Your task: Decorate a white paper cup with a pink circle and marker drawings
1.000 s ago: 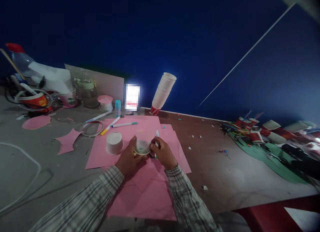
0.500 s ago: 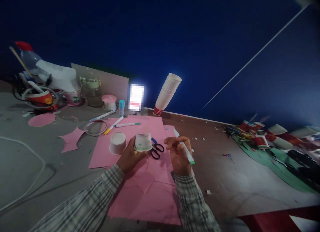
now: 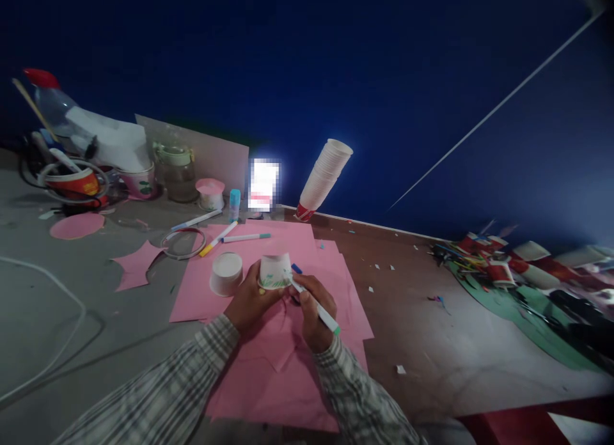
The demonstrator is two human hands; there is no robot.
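Note:
My left hand (image 3: 248,299) is closed around a small white paper cup (image 3: 275,268) held upside down, with green marks near its rim. In my right hand (image 3: 313,304) a green-capped marker (image 3: 316,307) is gripped, its tip touching the cup's lower edge. Both hands hover over overlapping pink paper sheets (image 3: 249,256). A second upturned white cup (image 3: 226,273) stands on the pink paper just left of my left hand. A bit of blue scissor handle (image 3: 296,268) shows behind the marker.
Markers (image 3: 244,238) and a wire ring (image 3: 182,243) lie beyond the pink paper. A leaning stack of cups (image 3: 323,176), a jar (image 3: 176,171), a glue stick (image 3: 234,204) and cluttered containers (image 3: 74,183) sit at the back. Craft debris (image 3: 508,266) covers the right side. A white cable (image 3: 57,343) runs at left.
My right hand, which held the marker out to the right half a second ago, has come back in, bringing the marker tip to the cup. The scissors are now mostly hidden.

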